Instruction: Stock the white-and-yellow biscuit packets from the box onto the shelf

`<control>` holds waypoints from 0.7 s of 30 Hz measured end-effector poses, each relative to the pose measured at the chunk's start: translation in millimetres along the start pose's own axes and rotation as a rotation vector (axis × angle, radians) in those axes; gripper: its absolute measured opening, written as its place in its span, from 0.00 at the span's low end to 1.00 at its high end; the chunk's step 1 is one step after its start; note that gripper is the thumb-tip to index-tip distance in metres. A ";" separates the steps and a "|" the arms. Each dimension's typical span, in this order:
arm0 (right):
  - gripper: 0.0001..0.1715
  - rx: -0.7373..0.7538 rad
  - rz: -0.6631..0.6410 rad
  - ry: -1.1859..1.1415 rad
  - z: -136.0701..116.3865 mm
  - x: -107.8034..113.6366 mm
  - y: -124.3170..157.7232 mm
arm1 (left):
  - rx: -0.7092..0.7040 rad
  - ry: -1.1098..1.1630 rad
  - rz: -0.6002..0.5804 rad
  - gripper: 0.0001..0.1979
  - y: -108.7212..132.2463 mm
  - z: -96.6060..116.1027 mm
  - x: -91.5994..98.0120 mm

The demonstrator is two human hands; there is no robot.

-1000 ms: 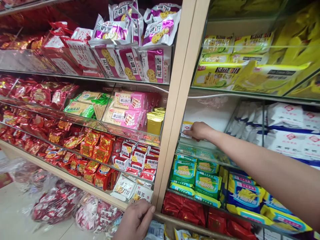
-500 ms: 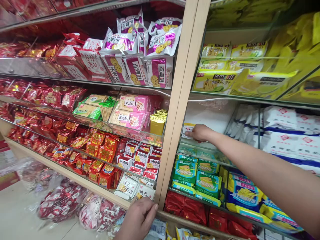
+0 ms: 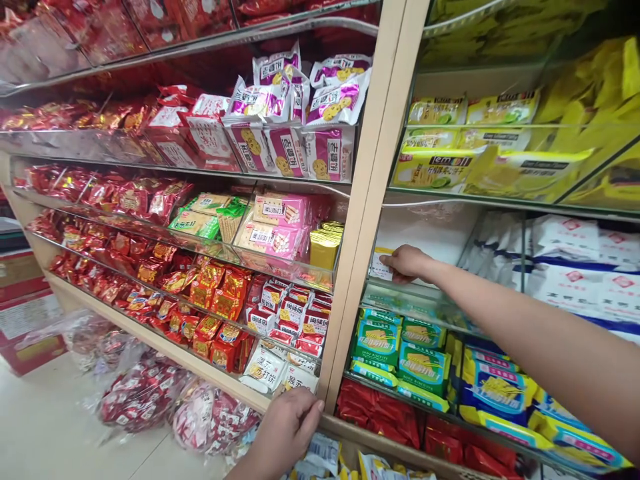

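On the right-hand rack, my right hand [image 3: 411,263] reaches into a mostly bare white compartment. Its thumb and fingers close on a small white-and-yellow packet [image 3: 379,265] standing at the compartment's left side. Green soda biscuit packs [image 3: 377,343] fill the shelf just beneath. My left hand [image 3: 290,427] is low down by the wooden upright [image 3: 367,193], fingers curled and thumb pressed alongside. Whatever lies under those fingers is hidden. Directly above it are white cracker packets [image 3: 265,368] on the bottom left shelf.
Yellow lemon biscuit packs [image 3: 437,167] sit above my right arm, and white packs [image 3: 570,283] lie to its right. Clear plastic bags of wrapped snacks [image 3: 215,413] rest on the floor [image 3: 75,413]. Glass fronts edge the shelves. Red boxes [image 3: 30,320] stand at far left.
The view has swung a little left, so the shelves appear shifted right. My right hand still grips the packet in the same compartment, and my left hand remains near the upright's foot.
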State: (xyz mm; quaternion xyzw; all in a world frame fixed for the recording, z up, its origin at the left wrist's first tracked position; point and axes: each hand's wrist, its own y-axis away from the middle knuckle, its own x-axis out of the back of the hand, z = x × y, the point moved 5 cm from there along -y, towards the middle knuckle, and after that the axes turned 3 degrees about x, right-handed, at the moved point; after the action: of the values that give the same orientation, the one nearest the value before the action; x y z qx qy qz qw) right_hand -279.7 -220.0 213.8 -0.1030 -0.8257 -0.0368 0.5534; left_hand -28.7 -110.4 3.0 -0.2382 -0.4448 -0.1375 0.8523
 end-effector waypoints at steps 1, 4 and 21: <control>0.21 -0.006 -0.012 -0.026 1.4 -1.8 -1.0 | -0.003 0.000 -0.001 0.16 0.2 0.2 0.0; 0.20 -0.005 -0.027 -0.060 4.5 -3.9 -1.7 | -0.017 -0.003 -0.007 0.16 0.3 0.6 -0.2; 0.17 -0.067 -0.015 -0.206 7.9 -4.1 3.8 | -0.045 0.032 -0.027 0.16 -1.9 1.6 -1.7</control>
State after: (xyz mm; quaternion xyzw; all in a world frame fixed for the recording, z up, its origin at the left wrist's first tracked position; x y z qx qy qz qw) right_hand -284.6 -215.4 206.8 -0.1188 -0.8773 -0.0578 0.4615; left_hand -31.6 -111.2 3.0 -0.2490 -0.4312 -0.1625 0.8518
